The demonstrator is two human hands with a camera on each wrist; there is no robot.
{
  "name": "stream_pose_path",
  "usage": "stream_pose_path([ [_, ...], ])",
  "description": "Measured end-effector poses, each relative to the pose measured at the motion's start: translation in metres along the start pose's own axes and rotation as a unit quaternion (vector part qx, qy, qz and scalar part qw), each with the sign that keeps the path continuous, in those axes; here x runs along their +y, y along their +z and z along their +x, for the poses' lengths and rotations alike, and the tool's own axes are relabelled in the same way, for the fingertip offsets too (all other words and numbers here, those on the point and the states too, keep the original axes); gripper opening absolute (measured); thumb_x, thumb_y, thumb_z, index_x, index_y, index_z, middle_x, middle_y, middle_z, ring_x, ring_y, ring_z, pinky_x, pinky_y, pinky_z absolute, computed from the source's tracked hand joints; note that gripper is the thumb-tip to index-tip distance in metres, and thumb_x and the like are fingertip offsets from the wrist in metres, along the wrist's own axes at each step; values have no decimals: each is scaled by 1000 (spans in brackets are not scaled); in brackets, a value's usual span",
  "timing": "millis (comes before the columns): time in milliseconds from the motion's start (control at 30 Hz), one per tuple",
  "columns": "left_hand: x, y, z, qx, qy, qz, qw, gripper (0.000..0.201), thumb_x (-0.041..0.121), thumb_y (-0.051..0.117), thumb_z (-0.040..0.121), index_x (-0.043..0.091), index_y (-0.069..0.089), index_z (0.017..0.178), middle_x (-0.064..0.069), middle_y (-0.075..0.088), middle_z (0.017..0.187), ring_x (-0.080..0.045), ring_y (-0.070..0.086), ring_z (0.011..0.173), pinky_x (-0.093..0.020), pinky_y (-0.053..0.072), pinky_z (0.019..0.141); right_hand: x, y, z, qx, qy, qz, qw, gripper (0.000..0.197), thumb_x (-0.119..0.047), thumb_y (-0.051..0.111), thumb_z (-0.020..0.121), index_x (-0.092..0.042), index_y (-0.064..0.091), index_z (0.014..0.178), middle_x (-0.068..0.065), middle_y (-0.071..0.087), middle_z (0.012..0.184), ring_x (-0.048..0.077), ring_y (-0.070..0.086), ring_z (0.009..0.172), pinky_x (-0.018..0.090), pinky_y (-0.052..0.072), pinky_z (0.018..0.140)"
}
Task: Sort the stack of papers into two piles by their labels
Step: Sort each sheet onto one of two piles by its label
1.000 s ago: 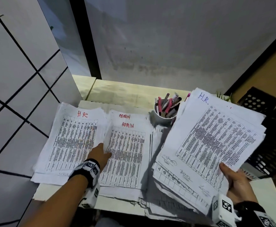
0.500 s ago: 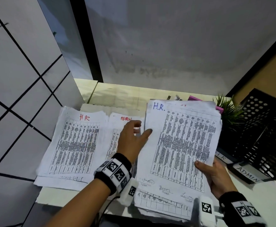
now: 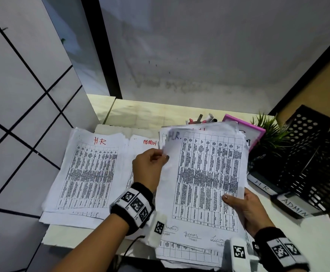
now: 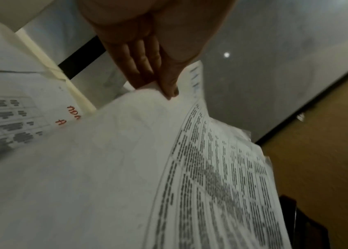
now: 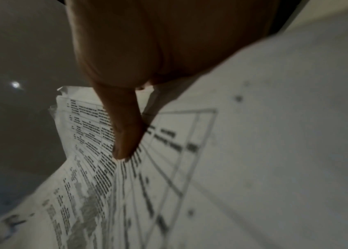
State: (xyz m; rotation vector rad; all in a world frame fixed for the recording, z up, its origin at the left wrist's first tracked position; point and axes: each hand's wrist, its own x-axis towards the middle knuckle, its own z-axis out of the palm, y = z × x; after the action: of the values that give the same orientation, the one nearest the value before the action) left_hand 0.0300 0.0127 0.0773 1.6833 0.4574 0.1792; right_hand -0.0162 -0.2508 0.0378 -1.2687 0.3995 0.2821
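My right hand [image 3: 244, 207] holds a stack of printed sheets [image 3: 205, 179] by its lower right edge, thumb on top [image 5: 124, 134]. The top sheet reads "H.R." in blue. My left hand [image 3: 150, 165] pinches the upper left edge of that top sheet [image 4: 126, 151] between thumb and fingers [image 4: 169, 84]. On the desk at the left lies a pile labelled "HR" in red [image 3: 89, 173]. Beside it lies a pile labelled "ADMIN" [image 3: 140, 146], partly hidden by my left hand and the held stack.
Black mesh trays [image 3: 313, 163] tagged "HR" and "ADMIN" stand at the right. Behind the held stack are a small green plant [image 3: 272, 134], a pink-framed board [image 3: 248, 128] and a cup of pens [image 3: 201, 119]. A tiled wall [image 3: 23, 114] runs close along the left.
The right hand brought the stack left and squared it in front of me. The left hand lifted off the ADMIN pile, rose to the stack and took hold of the top sheet's edge.
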Motion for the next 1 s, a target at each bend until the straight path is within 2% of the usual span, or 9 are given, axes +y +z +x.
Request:
stream_pose_path([
  [167,4,-7,-20,-89,86,-53,991,30,-6,62,85,22,74,87,12,75,84,-6,69,87,-16,52,80,3,-5,4,10,-2,4,1000,79,-12,88,40,4,61,112,15,75,99,25,72,87,29,59,72],
  [267,5,-16,-34,-184,153,33,970,21,18,58,90,35,71,91,22,72,92,3,65,97,-11,48,83,5,-7,4,10,4,9,1000,75,-13,87,46,4,61,114,22,72,106,33,71,92,40,59,78],
  [400,6,-15,-45,-275,73,10,959,40,34,47,92,6,72,78,3,75,93,-5,67,96,-11,49,78,6,-6,4,10,13,7,1000,39,11,65,69,7,62,108,25,72,99,35,72,79,40,60,66],
  [533,-5,-2,-32,-174,55,112,977,27,28,66,87,12,64,66,-3,67,68,-8,59,59,-19,45,61,6,2,5,22,-12,-17,1000,37,23,49,78,3,65,104,15,75,99,26,72,88,29,59,66],
  [600,-12,3,-22,-89,68,165,980,17,24,73,79,18,58,74,1,60,82,-5,56,69,-16,43,63,6,4,5,30,-20,-20,999,35,23,49,78,4,64,104,15,75,99,26,72,92,31,60,70],
  [667,-15,6,-16,-61,47,145,986,27,20,77,75,20,55,91,4,53,98,-6,55,84,-14,42,68,8,2,6,29,1,-19,999,33,23,53,75,10,61,105,24,72,101,37,70,94,37,60,74],
  [733,-14,8,-12,-49,6,119,992,38,20,78,74,19,52,101,4,52,105,-7,54,89,-15,41,69,5,3,3,16,17,-10,1000,29,20,57,78,8,61,103,22,73,94,31,72,82,34,60,68],
  [900,-13,12,-8,-20,-69,53,996,43,18,82,71,16,50,99,1,58,94,-14,58,80,-31,50,75,-3,9,-1,1,8,4,1000,27,20,59,77,2,60,96,8,73,77,14,71,66,20,56,60],
  [1000,-15,13,-6,-29,-79,43,996,34,19,82,71,16,57,93,0,62,82,-19,62,75,-33,53,71,-3,10,-3,-2,5,5,1000,43,6,73,58,4,60,99,10,74,80,17,72,69,21,57,61],
])
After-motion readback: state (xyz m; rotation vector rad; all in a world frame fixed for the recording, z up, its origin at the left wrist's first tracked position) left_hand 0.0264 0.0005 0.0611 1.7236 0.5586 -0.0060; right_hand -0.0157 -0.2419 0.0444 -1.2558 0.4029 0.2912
